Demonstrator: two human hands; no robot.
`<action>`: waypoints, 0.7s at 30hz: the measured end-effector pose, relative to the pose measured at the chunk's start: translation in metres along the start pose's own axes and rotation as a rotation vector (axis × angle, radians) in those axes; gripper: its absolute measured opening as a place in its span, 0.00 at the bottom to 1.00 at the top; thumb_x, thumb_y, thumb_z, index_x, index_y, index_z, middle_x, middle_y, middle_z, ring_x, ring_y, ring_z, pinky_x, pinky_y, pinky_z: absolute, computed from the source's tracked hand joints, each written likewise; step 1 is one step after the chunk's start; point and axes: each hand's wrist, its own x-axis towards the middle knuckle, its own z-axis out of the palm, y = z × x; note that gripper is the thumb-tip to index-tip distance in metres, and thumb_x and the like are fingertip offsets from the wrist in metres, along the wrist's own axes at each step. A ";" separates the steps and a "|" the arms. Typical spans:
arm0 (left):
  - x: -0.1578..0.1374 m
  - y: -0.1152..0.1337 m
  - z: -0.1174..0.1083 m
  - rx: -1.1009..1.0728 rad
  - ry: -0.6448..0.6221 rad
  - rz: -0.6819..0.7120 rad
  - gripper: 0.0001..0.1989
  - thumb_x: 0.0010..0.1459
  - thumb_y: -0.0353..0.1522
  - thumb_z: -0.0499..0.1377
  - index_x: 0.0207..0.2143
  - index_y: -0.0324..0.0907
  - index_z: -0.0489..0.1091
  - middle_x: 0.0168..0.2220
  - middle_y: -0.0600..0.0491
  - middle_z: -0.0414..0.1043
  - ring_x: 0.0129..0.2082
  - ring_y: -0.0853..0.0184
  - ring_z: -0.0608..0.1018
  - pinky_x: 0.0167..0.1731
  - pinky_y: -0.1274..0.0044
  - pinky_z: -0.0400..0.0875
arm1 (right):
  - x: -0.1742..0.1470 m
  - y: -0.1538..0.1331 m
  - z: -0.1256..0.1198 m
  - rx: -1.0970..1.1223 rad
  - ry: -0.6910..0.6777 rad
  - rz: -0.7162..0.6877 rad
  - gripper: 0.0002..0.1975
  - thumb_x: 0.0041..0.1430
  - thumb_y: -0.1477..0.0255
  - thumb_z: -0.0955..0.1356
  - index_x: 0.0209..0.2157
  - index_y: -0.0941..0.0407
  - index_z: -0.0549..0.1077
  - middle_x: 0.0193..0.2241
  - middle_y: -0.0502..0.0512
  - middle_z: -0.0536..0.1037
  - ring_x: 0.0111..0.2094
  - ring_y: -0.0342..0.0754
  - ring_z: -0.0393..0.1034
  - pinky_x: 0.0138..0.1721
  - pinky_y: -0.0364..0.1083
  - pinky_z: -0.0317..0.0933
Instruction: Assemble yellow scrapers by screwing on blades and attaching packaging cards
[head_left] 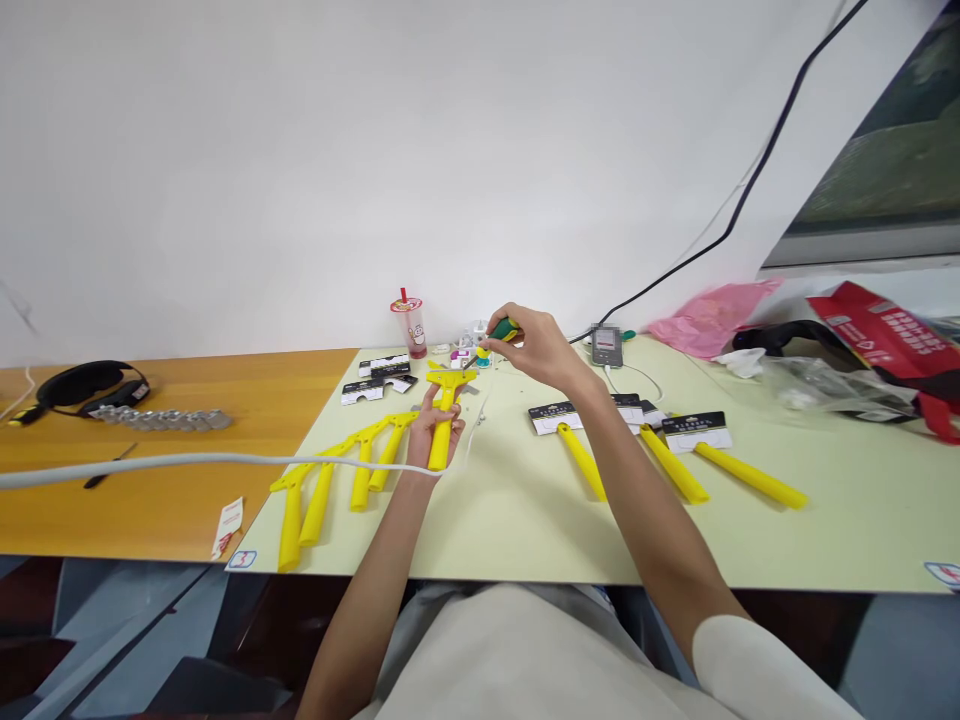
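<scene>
My left hand (pixel 429 428) is closed around the handle of a yellow scraper (pixel 444 425), holding it upright above the table. In my right hand (pixel 534 345) is a screwdriver (pixel 504 330) with a green and yellow handle. Its shaft slants down to the right part of the scraper's head; whether the tip sits in a screw is too small to tell. Several more yellow scrapers (pixel 361 470) lie in a row left of my left hand. Right of my right forearm lie yellow scrapers (pixel 750 475) with black-and-white cards at their heads.
Black-and-white cards (pixel 364 393) lie at the back left, near a lidded drink cup (pixel 416 330). A small device (pixel 606 345) with a white cable stands behind. Plastic bags (pixel 709 318) crowd the right. A white cable (pixel 225 459) crosses in front, left of my hands.
</scene>
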 end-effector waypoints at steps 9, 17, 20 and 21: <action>0.000 -0.001 -0.002 -0.016 -0.002 -0.006 0.45 0.45 0.16 0.64 0.64 0.52 0.65 0.64 0.45 0.73 0.35 0.76 0.76 0.31 0.85 0.71 | 0.000 0.005 0.001 -0.011 -0.019 0.016 0.18 0.69 0.51 0.72 0.42 0.52 0.75 0.39 0.56 0.83 0.36 0.50 0.76 0.40 0.50 0.70; 0.000 -0.001 -0.001 -0.010 -0.003 -0.004 0.45 0.45 0.17 0.65 0.65 0.53 0.65 0.64 0.45 0.73 0.35 0.76 0.77 0.31 0.86 0.71 | 0.000 0.004 0.002 -0.022 -0.034 0.031 0.19 0.68 0.50 0.72 0.41 0.52 0.75 0.38 0.55 0.83 0.35 0.50 0.75 0.38 0.49 0.67; 0.000 -0.001 -0.002 0.002 -0.004 -0.001 0.46 0.45 0.17 0.65 0.65 0.54 0.66 0.65 0.47 0.73 0.35 0.76 0.77 0.31 0.86 0.71 | 0.000 0.004 0.001 -0.031 -0.038 0.029 0.18 0.69 0.51 0.72 0.42 0.52 0.75 0.38 0.54 0.83 0.35 0.50 0.75 0.36 0.49 0.66; 0.000 -0.001 -0.002 0.009 -0.005 0.000 0.46 0.44 0.17 0.65 0.65 0.55 0.66 0.65 0.47 0.72 0.35 0.77 0.77 0.31 0.86 0.71 | 0.000 0.004 0.001 -0.031 -0.037 0.029 0.18 0.69 0.51 0.72 0.42 0.52 0.75 0.38 0.54 0.83 0.35 0.50 0.75 0.36 0.49 0.66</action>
